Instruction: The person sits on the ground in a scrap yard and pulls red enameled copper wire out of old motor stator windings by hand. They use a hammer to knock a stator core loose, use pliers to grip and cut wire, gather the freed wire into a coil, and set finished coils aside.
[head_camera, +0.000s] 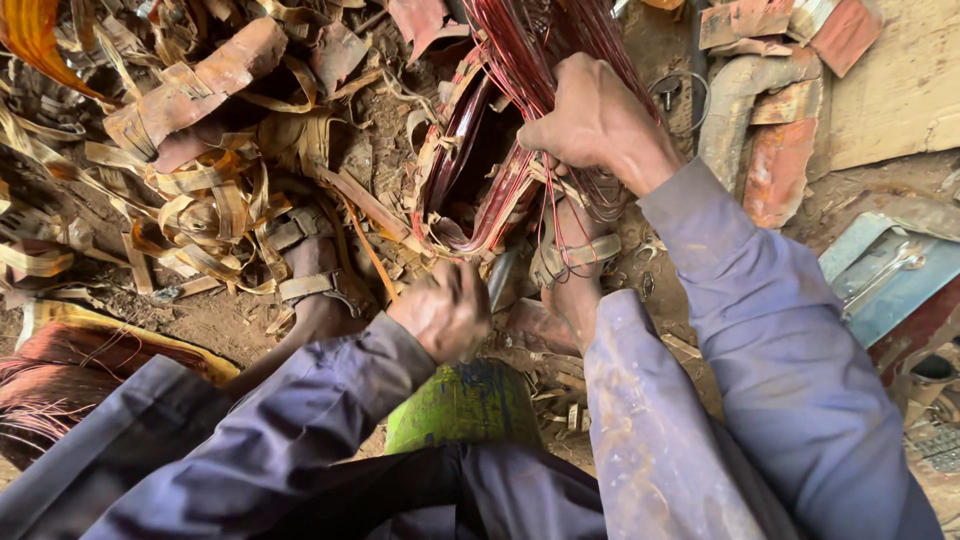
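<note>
Dirt floor (215, 325) littered with tan strips (200, 215), daylit.

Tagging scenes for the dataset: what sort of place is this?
Probably a scrap or motor-rewinding workshop: dirt floor, heaps of stripped insulation tape, and a coil of reddish copper wire gripped by the right hand.

Heaps of tan paper strips (200, 200) sprawl across the dirt at left, a second reddish wire bundle (50, 385) low at the left edge. A green cylinder (462, 405) sits bottom centre, bent rusty sheet pieces (775, 130) upper right, a metal tray (885, 275) beside them
</note>
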